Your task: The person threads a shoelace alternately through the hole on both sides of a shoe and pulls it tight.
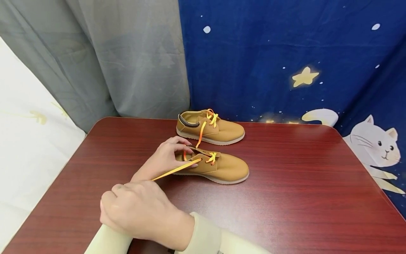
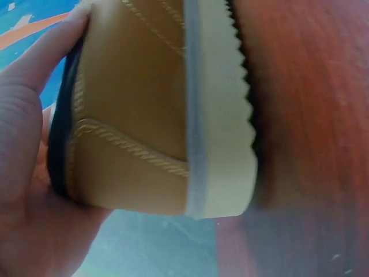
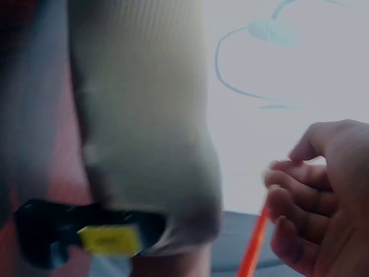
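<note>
A tan lace-up shoe point(image 1: 233, 167) lies sole down on the table, toe to the right. My left hand point(image 1: 163, 160) grips it around the ankle opening; in the left wrist view the thumb point(image 2: 43, 55) lies along the dark collar by the heel point(image 2: 127, 156). From the eyelets a yellow-orange shoelace point(image 1: 177, 169) stretches taut toward the near left. Its end is pinched in the curled fingers of my right hand point(image 1: 142, 208), which crosses over the left forearm. In the right wrist view the orange side of the lace point(image 3: 253, 245) runs down from those fingers.
Behind stands a matching tan shoe point(image 1: 231, 132), its lace loose at one end and hanging toward the near shoe. The reddish-brown table point(image 1: 301, 183) has rounded far corners. Grey point(image 1: 142, 60) and blue star-patterned curtains point(image 1: 253, 63) hang behind it.
</note>
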### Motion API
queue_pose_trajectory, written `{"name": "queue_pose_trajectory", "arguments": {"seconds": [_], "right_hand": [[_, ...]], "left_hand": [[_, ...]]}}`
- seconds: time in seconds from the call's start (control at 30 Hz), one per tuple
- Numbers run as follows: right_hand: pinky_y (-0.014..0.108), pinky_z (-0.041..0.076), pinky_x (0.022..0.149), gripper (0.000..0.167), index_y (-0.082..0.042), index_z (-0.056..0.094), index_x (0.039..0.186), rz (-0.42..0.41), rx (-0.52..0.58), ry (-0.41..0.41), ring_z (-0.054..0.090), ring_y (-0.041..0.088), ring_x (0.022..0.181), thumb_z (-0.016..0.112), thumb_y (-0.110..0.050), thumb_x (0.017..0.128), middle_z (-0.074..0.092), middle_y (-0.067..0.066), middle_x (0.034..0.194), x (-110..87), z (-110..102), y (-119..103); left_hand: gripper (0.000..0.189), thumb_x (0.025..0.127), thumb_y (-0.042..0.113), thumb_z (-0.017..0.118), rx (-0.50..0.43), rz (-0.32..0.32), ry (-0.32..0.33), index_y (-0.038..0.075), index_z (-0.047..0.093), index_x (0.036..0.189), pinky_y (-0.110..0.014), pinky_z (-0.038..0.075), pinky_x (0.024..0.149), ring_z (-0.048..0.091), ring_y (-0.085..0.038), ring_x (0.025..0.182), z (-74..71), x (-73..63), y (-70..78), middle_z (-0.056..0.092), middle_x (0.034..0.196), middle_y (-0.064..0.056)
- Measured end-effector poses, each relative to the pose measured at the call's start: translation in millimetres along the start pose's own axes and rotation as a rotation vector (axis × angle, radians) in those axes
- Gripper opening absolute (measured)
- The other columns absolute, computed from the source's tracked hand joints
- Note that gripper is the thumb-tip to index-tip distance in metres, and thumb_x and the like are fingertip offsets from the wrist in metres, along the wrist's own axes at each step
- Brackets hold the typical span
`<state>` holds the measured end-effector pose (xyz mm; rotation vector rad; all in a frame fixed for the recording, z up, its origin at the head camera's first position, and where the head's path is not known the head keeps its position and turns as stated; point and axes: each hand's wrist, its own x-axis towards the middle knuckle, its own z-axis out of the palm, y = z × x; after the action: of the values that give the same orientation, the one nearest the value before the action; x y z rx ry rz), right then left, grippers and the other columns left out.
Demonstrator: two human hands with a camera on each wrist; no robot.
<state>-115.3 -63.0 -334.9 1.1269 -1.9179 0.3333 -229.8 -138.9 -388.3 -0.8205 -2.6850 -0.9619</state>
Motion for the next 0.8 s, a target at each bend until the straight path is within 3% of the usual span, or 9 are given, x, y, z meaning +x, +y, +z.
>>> {"name": "queue_pose_trajectory", "arguments": {"seconds": [0.13,0.2,0.3,0.43,0.53,0.7,0.8], "right_hand": [[0.018,0.027,0.041,0.032,-0.026,0.045,0.06,0.017,0.006,-0.199,0.045,-0.003,0.047,0.058,-0.032,0.089,0.045,-0.017,0.057,-8.1,1,6],[0.018,0.028,0.042,0.032,-0.026,0.047,0.062,0.021,0.026,-0.258,0.046,-0.002,0.048,0.058,-0.033,0.091,0.048,-0.017,0.059,-11.8,2,11],[0.018,0.027,0.044,0.031,-0.026,0.049,0.064,0.014,0.067,-0.291,0.046,-0.001,0.049,0.058,-0.033,0.093,0.048,-0.018,0.059,-18.3,2,16],[0.019,0.029,0.045,0.027,-0.027,0.054,0.066,-0.009,0.116,-0.291,0.049,0.0,0.052,0.06,-0.034,0.092,0.05,-0.017,0.059,-31.4,1,23],[0.021,0.033,0.046,0.024,-0.027,0.057,0.069,-0.028,0.113,-0.322,0.054,0.002,0.055,0.061,-0.033,0.092,0.054,-0.016,0.063,-44.1,1,29],[0.022,0.036,0.045,0.023,-0.027,0.058,0.07,-0.107,0.097,-0.455,0.058,0.001,0.056,0.062,-0.034,0.091,0.059,-0.017,0.066,-65.8,6,34],[0.023,0.04,0.046,0.024,-0.028,0.06,0.07,-0.17,0.091,-0.536,0.061,0.001,0.057,0.063,-0.038,0.092,0.061,-0.018,0.067,-74.5,10,33]], "left_hand": [[0.028,0.073,0.027,0.09,-0.017,-0.016,-0.039,0.015,0.079,0.096,-0.042,0.048,0.1,0.062,-0.023,0.116,-3.9,-1.2,0.1,0.067,0.12,-0.004],[0.024,0.076,0.023,0.087,-0.022,-0.015,-0.062,0.017,0.078,0.098,-0.044,0.046,0.103,0.06,-0.025,0.12,-5.9,-1.6,-1.4,0.066,0.124,-0.005],[0.022,0.082,0.02,0.081,-0.074,-0.029,-0.127,0.018,0.077,0.104,-0.046,0.044,0.107,0.056,-0.026,0.129,-11.0,-2.8,-3.9,0.063,0.134,-0.007],[0.026,0.091,0.022,0.075,-0.184,-0.095,-0.215,0.016,0.073,0.116,-0.048,0.042,0.11,0.048,-0.026,0.141,-22.1,-6.5,-9.6,0.056,0.147,-0.008],[0.029,0.096,0.021,0.069,-0.228,-0.163,-0.217,0.012,0.069,0.124,-0.049,0.043,0.11,0.052,-0.028,0.138,-32.1,-8.2,-14.7,0.059,0.144,-0.01],[0.029,0.102,0.03,0.059,-0.091,-0.35,-0.16,0.011,0.069,0.122,-0.044,0.051,0.097,0.065,-0.024,0.11,-42.7,-7.8,-12.9,0.071,0.12,-0.008],[0.038,0.104,0.041,0.053,-0.004,-0.429,-0.168,0.011,0.073,0.118,-0.044,0.051,0.095,0.065,-0.023,0.105,-41.0,-5.3,-5.3,0.074,0.114,-0.008]]}}
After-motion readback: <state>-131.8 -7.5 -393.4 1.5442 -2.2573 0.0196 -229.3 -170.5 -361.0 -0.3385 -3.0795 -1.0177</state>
